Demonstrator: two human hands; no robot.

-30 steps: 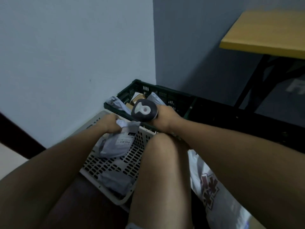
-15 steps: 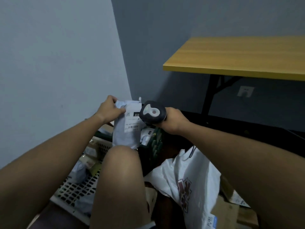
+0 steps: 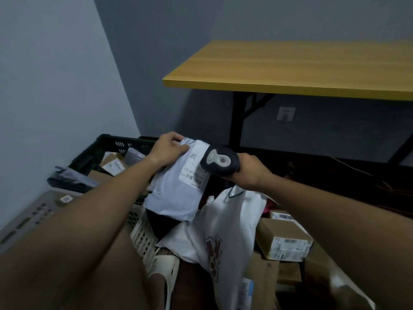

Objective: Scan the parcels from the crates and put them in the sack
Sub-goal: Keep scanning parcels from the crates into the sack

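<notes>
**Item in hand: grey mailer under the scanner, sack waiting below**

Entry 1. Our left hand [image 3: 168, 149] pinches the top edge of a pale grey poly mailer [image 3: 176, 186], thumb across the front and fingers curled behind; the mailer hangs upright above the gap between the crates and the sack.

Entry 2. Our right hand [image 3: 250, 172] is wrapped tightly round the handle of the dark handheld scanner [image 3: 218, 161], whose head sits just beside the mailer's white label [image 3: 194, 173], partly covering its upper right corner.

Entry 3. White sack [image 3: 225, 233], mouth open, directly below and slightly right of the mailer. Black crate [image 3: 98, 153] with boxes and mailers behind our left forearm; pale perforated crate [image 3: 143, 233] nearer our knee.

Entry 4. Handling note, as we judge it: the scanner looks too close and overlaps the label, so we would draw it back a little, keep the label flat and taut, and square the barcode near the label's lower edge to the scanner head. Once it reads, a short lowering to the right should drop the mailer into the sack.

Entry 5. Against half a second ago: the mailer sits further right and nearer the sack, the scanner head has closed onto the label, and the view has tipped down, showing a brown box [image 3: 283, 240] beside the sack
</notes>
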